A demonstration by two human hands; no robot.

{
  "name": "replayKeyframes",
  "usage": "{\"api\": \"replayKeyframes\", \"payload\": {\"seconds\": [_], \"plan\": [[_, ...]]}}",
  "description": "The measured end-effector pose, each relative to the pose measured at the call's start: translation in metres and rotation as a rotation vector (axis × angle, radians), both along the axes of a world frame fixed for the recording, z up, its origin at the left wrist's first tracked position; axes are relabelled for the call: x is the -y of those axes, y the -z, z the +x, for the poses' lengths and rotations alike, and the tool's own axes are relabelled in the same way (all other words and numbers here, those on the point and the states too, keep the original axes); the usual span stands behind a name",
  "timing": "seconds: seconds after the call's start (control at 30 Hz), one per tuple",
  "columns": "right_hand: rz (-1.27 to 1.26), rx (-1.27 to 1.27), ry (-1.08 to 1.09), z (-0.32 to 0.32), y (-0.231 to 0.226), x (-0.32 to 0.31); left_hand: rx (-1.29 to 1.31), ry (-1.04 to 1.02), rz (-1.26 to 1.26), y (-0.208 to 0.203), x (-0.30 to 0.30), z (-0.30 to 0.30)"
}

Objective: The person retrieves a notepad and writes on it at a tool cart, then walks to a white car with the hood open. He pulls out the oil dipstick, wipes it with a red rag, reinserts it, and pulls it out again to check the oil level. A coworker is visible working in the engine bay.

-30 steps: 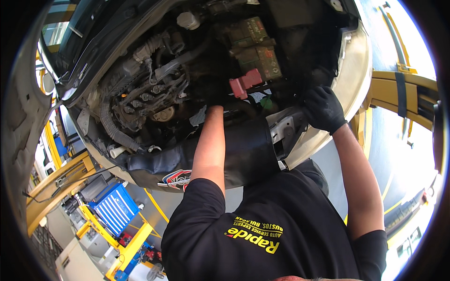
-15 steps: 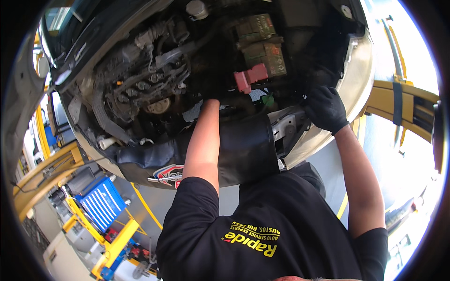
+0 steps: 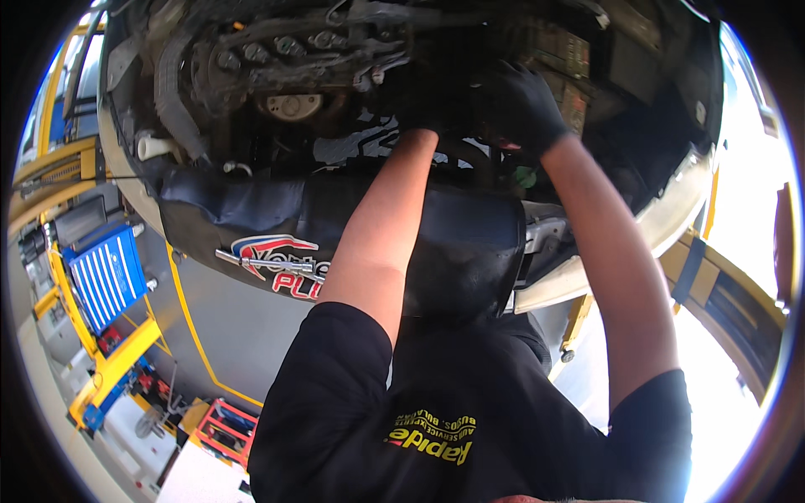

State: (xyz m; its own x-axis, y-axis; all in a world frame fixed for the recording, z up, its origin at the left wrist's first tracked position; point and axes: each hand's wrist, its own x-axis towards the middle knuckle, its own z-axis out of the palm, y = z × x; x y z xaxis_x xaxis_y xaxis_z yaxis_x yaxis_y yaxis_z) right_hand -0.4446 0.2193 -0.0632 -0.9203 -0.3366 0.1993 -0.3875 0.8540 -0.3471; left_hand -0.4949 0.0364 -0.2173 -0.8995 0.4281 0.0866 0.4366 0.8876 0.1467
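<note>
My left forearm (image 3: 381, 222) reaches down into the dark engine bay, beside the engine (image 3: 293, 71). Its hand is lost in shadow past the wrist, so fingers and grip cannot be made out. My right hand (image 3: 527, 105), in a black glove, is over the bay just left of the car battery (image 3: 573, 105). Its fingers are blurred against the dark parts, and whether they hold anything is hidden. Under that wrist, a bit of the red terminal cover (image 3: 509, 145) shows. A small green part (image 3: 524, 177) lies nearer to me.
A black fender cover (image 3: 461, 251) drapes over the car's front edge, with a chrome bar-shaped tool (image 3: 268, 262) lying on it. The bumper (image 3: 553, 289) shows at its right. Yellow lift arms flank the car. A blue tool cabinet (image 3: 109, 277) stands at left.
My right hand has moved left from the headlight side to beside the battery, covering most of the red terminal cover. My left arm still reaches into the bay. The view has shifted.
</note>
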Motion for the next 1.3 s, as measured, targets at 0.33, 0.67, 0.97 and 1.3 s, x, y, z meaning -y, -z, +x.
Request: {"api": "replayKeyframes", "payload": {"seconds": [0.33, 0.67, 0.97, 1.3], "plan": [[0.408, 0.533, -0.084, -0.112, 0.100, 0.041, -0.016, -0.074, 0.065, -0.004, 0.001, -0.008], [0.426, 0.602, -0.106, -0.109, 0.094, 0.033, 0.004, -0.093, 0.087, -0.008, 0.003, -0.011], [0.420, 0.643, -0.113, -0.097, 0.082, 0.019, -0.003, -0.104, 0.077, -0.013, 0.001, -0.008], [0.511, 0.421, -0.348, -0.080, 0.004, -0.016, 0.002, -0.215, 0.108, -0.021, 0.009, -0.002]]}}
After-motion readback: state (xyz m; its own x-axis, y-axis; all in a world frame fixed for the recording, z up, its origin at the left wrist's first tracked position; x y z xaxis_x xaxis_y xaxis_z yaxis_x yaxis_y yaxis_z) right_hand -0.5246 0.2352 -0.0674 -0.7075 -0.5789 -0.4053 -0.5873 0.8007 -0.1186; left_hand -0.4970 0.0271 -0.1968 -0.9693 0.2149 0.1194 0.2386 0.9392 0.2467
